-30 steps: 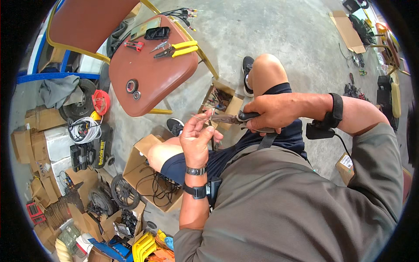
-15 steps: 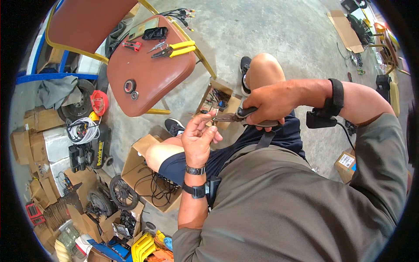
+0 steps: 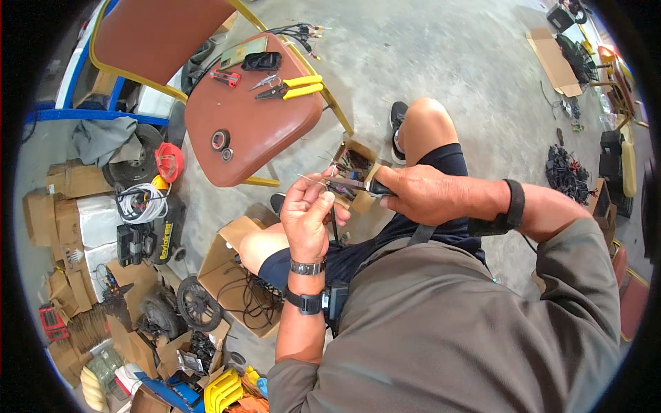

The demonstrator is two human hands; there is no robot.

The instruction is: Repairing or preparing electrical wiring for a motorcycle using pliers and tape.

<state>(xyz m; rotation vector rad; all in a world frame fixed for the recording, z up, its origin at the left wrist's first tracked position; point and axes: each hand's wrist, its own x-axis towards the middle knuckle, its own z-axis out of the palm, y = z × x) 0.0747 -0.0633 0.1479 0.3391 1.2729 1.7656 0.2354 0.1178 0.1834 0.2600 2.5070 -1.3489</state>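
My left hand (image 3: 308,221) is closed, its thumb and fingertips pinching a thin wire (image 3: 310,179) whose pale end sticks out to the left. Wrapped around dark-handled pliers (image 3: 351,183), my right hand (image 3: 423,196) keeps their jaws pointing left, close by the left fingertips. Whether the jaws touch the wire is too small to tell. Just beyond both hands, a small cardboard box (image 3: 372,154) of loose wires and small parts stands on the floor, partly hidden by them.
A brown chair (image 3: 265,131) at the upper left bears yellow-handled wire strippers (image 3: 303,82), small scissors, a red cutter (image 3: 225,78) and two tape rolls (image 3: 220,140). A larger carton (image 3: 217,265) of black cables stands by my left knee. Wheels, boxes and a coiled white cable (image 3: 141,204) crowd the left.
The pliers have turned, and their handles look closer together in my right hand. The wire's pale end now shows left of my fingertips. The whole view has shifted slightly.
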